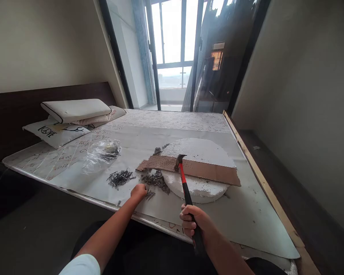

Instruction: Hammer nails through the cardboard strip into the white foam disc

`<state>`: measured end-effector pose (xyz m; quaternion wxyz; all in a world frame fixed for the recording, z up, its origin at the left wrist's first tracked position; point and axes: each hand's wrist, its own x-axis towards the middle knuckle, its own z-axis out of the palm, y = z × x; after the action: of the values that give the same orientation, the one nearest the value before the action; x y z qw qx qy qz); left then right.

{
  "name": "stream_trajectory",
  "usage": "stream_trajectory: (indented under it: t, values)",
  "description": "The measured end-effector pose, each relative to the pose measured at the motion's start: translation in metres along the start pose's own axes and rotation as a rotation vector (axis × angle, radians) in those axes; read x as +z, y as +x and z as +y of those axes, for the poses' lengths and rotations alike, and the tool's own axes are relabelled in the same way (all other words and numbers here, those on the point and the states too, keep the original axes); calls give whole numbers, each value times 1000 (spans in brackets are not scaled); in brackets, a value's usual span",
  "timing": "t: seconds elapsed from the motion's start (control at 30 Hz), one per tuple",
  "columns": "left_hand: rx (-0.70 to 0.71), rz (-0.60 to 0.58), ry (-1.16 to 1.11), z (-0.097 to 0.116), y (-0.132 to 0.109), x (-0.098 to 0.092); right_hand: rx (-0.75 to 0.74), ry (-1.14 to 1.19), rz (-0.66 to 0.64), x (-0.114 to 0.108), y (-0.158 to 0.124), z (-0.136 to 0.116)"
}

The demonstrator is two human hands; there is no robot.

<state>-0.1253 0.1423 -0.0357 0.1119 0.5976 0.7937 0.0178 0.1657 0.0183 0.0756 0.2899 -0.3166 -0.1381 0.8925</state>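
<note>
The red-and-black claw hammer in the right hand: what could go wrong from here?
1. The long brown board with small holes overhangs the round white slab at its left end, so a blow there from the hammer might tip or crack it.
2. The left hand is beside loose grey metal nails and could get pricked.
3. Everything sits on a pale sheet over a patterned mattress, which may give and shift things.

Beyond the far edge of the mattress (pixel 172 119), the window (pixel 172 42) is overexposed by daylight; below the near edge, the floor (pixel 28 229) is shadowed; the walls (pixel 312 84) are slanted by distortion.
</note>
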Motion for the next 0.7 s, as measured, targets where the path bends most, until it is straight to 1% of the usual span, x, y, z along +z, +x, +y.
stream_trajectory:
  t: [0.07, 0.17, 0.3, 0.4, 0.47, 0.53, 0.57, 0.63, 0.7]
  values:
    - [40, 8, 33, 1, 6, 1, -37, -49, 5, 4, -3, -1]
    - [111, 52, 90, 4, 10, -1, -106, -145, 55, 11, -7, -3]
    - [156, 87, 73, 10, 10, -14, -189, -278, 122, 17, -10, -4]
    - [210, 145, -28, 12, 7, -28, -245, -331, 131, 17, -9, -5]
    - [251, 187, -189, 17, 3, -38, -270, -319, 125, 16, -7, -6]
    - [280, 198, -404, 30, -1, -48, -285, -315, 109, 16, -6, -6]
    - [290, 191, -514, 41, -3, -52, -291, -316, 98, 16, -6, -7]
    - [315, 166, -701, 70, -4, -59, -309, -305, 75, 17, -6, -8]
    - [344, 137, -821, 106, -2, -61, -325, -281, 59, 18, -6, -10]
